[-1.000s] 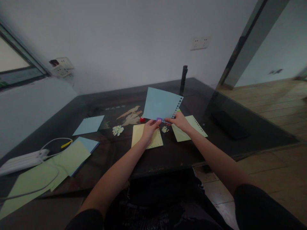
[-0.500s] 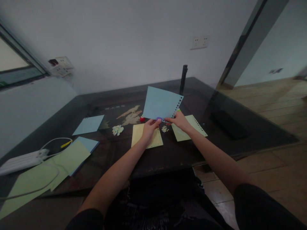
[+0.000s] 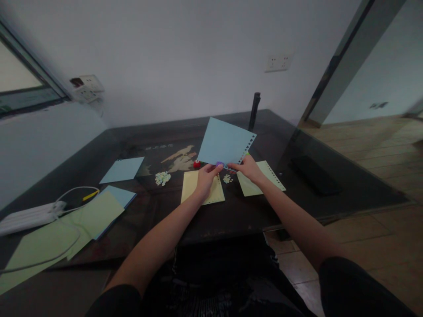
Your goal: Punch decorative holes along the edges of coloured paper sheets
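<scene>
A light blue sheet of paper (image 3: 226, 140) is raised at a slant above the table, with a row of punched shapes along its right edge. My left hand (image 3: 205, 179) is closed around a small purple craft punch (image 3: 219, 164) at the sheet's near edge. Pinched in my right hand (image 3: 248, 168) is the sheet's near right corner; a bit of bright green (image 3: 247, 154) shows behind that hand, its kind unclear. Below lie a yellow sheet (image 3: 189, 187) and a pale green sheet (image 3: 253, 187), both with punched edges. A small red punch (image 3: 196, 164) stands left of the blue sheet.
Small cut-out paper pieces form one heap (image 3: 162, 178) on the left and a smaller heap (image 3: 228, 178) between the sheets. Further left are another blue sheet (image 3: 122, 169), stacked green paper (image 3: 99, 213) and a white power strip (image 3: 29, 219) with its cable. A dark flat object (image 3: 315, 175) lies right.
The blue sheet has shifted slightly right and turned a little clockwise in my hands. Both hands keep their grip. The camera view has moved slightly.
</scene>
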